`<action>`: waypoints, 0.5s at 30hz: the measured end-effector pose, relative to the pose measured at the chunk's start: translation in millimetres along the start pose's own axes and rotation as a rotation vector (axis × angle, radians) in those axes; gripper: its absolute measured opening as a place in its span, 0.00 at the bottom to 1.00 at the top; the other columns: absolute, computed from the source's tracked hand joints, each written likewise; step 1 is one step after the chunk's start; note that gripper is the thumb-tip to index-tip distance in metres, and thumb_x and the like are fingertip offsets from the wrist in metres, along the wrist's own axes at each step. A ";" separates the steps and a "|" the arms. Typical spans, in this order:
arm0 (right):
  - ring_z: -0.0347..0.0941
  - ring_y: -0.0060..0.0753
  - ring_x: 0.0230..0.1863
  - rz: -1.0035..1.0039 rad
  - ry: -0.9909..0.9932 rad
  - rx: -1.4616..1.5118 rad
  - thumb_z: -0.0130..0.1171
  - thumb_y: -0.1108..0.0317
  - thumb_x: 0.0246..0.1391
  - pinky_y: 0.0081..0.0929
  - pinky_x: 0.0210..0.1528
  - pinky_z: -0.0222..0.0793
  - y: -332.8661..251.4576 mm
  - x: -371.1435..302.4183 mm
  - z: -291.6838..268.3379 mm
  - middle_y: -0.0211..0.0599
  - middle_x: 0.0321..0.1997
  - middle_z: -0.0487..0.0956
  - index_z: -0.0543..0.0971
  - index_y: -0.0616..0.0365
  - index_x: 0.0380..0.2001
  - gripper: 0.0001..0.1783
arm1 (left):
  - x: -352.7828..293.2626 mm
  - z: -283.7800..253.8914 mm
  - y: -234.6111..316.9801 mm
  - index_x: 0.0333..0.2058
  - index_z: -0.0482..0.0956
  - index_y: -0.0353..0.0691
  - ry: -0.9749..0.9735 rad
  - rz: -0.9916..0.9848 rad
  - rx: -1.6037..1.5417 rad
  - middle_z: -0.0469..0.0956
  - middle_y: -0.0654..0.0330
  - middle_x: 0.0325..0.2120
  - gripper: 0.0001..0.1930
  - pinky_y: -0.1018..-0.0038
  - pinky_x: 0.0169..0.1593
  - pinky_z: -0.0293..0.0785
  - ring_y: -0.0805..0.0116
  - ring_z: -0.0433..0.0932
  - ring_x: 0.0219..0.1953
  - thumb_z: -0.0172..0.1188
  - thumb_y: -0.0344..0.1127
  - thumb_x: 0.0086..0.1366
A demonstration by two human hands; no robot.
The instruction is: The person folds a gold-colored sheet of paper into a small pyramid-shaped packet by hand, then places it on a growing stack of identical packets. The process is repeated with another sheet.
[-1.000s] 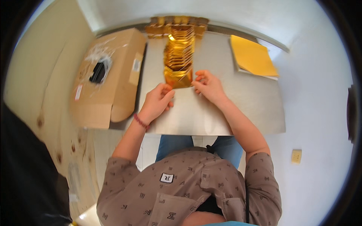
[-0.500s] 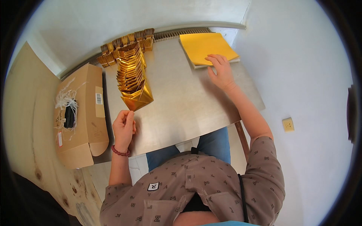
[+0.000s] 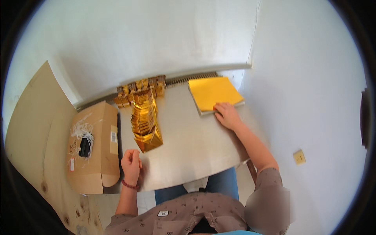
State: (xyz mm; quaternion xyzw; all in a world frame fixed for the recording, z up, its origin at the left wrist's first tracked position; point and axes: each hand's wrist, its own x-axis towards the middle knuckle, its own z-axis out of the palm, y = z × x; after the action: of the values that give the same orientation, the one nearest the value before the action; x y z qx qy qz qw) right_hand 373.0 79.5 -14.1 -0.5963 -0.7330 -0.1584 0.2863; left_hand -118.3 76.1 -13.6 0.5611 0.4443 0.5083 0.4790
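A stack of gold paper sheets (image 3: pixel 215 92) lies at the far right of the metal table. At its near edge, my right hand (image 3: pixel 228 115) has its fingers bent over the top sheet, with the thumb low against the edge. A long row of folded shiny gold paper pieces (image 3: pixel 145 121), nested one in another, runs from the back toward me left of centre. Just nearer than its front piece, my left hand (image 3: pixel 131 166) rests as a loose fist, thumb against the curled fingers. Nothing shows in it.
Bundles of folded gold paper (image 3: pixel 141 85) stand along the back edge. On the left sits a cardboard box (image 3: pixel 107 152) with white shredded paper (image 3: pixel 82 129) and a black object (image 3: pixel 84 147) on it. A wall socket (image 3: pixel 299 157) is at the right.
My right hand has come down from over the stack to its near edge, its fingers now bent onto the paper. My left hand stays curled by the folded row. The whole view has tilted upward.
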 end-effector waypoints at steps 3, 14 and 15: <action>0.75 0.49 0.54 0.020 -0.017 0.039 0.60 0.69 0.60 0.45 0.58 0.71 4.8 -0.9 3.6 0.42 0.52 0.82 0.82 0.58 0.48 0.13 | -1.3 -0.3 -0.4 0.36 0.78 0.38 0.046 0.016 -0.035 0.73 0.69 0.18 0.07 0.83 0.19 0.61 0.83 0.68 0.15 0.57 0.32 0.76; 0.77 0.44 0.43 0.150 0.115 -0.058 0.63 0.67 0.57 0.41 0.49 0.73 3.0 0.0 12.8 0.36 0.35 0.81 0.81 0.52 0.33 0.02 | 1.8 -1.2 -5.2 0.35 0.77 0.38 0.058 0.095 -0.037 0.73 0.69 0.18 0.08 0.84 0.20 0.62 0.84 0.69 0.16 0.57 0.33 0.76; 0.77 0.45 0.43 0.163 0.083 -0.066 0.64 0.68 0.57 0.41 0.48 0.73 2.9 -0.8 12.2 0.36 0.36 0.82 0.82 0.53 0.34 0.03 | 1.7 -1.3 -5.5 0.35 0.77 0.38 0.065 0.098 -0.044 0.73 0.69 0.18 0.08 0.84 0.20 0.62 0.84 0.69 0.16 0.57 0.33 0.76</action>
State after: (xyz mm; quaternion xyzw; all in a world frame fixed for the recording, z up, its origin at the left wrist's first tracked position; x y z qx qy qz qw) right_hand 373.1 86.5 -24.5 -0.6559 -0.6641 -0.1832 0.3085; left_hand -119.5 78.8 -18.8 0.5550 0.4203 0.5586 0.4510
